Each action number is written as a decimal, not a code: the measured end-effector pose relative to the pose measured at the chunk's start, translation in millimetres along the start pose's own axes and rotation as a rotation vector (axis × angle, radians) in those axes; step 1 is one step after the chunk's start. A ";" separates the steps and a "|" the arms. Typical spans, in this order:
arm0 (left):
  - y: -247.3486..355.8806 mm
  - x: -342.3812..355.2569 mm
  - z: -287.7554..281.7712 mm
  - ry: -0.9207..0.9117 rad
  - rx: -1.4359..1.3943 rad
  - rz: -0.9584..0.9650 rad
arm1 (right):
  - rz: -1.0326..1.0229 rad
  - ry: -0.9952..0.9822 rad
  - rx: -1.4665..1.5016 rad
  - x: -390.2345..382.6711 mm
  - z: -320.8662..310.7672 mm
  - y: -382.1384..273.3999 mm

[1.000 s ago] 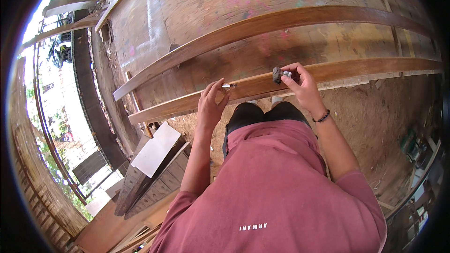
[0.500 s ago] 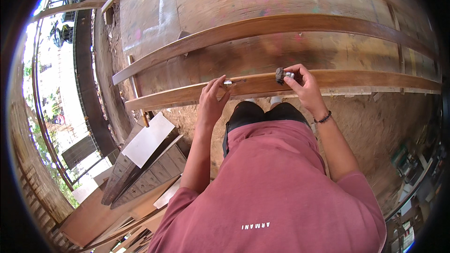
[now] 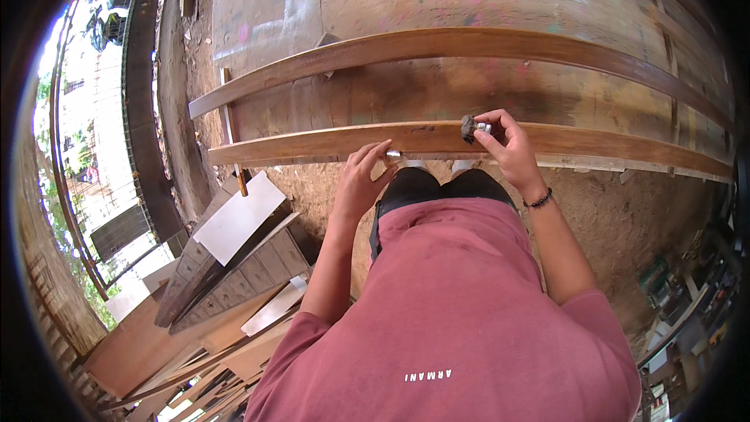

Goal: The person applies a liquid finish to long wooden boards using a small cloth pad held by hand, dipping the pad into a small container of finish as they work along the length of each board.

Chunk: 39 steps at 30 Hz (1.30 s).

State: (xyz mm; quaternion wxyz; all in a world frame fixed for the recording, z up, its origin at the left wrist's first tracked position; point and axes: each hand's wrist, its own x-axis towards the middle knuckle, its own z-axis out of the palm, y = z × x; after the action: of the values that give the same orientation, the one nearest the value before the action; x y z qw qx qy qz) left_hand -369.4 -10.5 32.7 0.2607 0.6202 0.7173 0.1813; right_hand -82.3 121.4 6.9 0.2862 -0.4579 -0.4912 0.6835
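My left hand (image 3: 363,178) is closed, thumb and fingers pinching a small shiny whitish piece (image 3: 393,155) at the near edge of the front board; its full shape is hidden in the fingers. Between the fingertips of my right hand (image 3: 504,143) is a dark brown lump (image 3: 469,129) with a crumpled silvery-white piece (image 3: 484,127) against it. This hand is held just over the front board (image 3: 336,144), a long brown-stained plank. Between the two hands, a dark smear (image 3: 423,128) marks the board's top face.
A second stained board (image 3: 406,45) runs roughly parallel behind, above a paint-spotted plywood surface (image 3: 383,0). A short wooden crosspiece (image 3: 227,121) lies near the boards' left ends. At lower left, a white panel (image 3: 240,219) rests on grey drawer-fronted furniture (image 3: 258,270), with wood offcuts beyond.
My left hand has drawn back toward me and slightly right with the whitish piece, from the board's top to its near edge. My right hand keeps its hold, almost still.
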 end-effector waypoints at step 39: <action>-9.9 36.3 -4.2 0.097 0.021 0.018 | -0.014 -0.025 -0.065 -5.2 10.7 9.2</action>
State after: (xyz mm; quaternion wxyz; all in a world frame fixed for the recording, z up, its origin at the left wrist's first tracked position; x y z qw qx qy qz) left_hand -383.2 23.9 24.9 0.2177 0.6197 0.7255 0.2057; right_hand -89.4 109.3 1.1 0.2700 -0.4547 -0.5198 0.6709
